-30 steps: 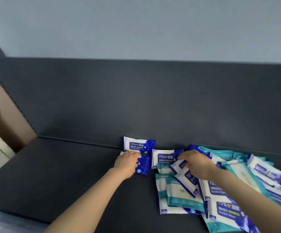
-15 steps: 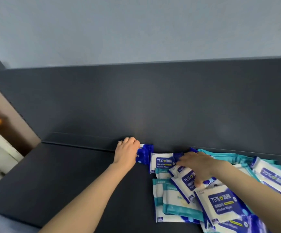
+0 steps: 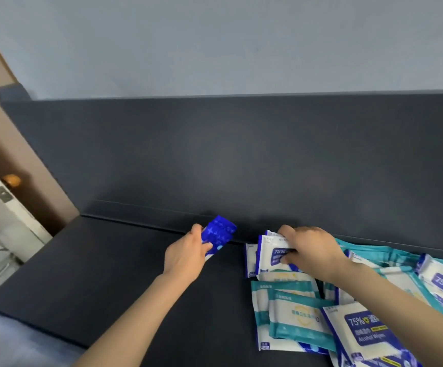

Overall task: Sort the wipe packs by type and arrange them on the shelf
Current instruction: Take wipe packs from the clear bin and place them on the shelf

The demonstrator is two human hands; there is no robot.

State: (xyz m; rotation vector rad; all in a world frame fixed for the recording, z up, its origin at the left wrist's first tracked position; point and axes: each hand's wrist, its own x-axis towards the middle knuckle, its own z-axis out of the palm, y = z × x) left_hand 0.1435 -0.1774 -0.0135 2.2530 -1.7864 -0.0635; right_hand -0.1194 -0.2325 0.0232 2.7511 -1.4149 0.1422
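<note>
1. The left hand (image 3: pixel 185 256) pinches a small blue pack (image 3: pixel 219 233) between thumb and fingers and holds it tilted at the far edge of the dark shelf (image 3: pixel 82 274).
2. To its right, the right hand (image 3: pixel 313 251) curls its fingers round upright white-and-blue alcohol wipe packs (image 3: pixel 269 256).
3. Teal packs (image 3: pixel 294 323) lie overlapping in a heap, nearer and to the right.

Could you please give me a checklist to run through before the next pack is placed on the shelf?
1. Left hand grips the blue pack: ok.
2. Right hand grips an alcohol wipe pack: ok.
3. Bare shelf surface beside the blue pack: ok.
4. Teal packs sorted apart from other types: not ok, they overlap blue-and-white ones.
5. Blue pack's label readable: cannot tell.
</note>
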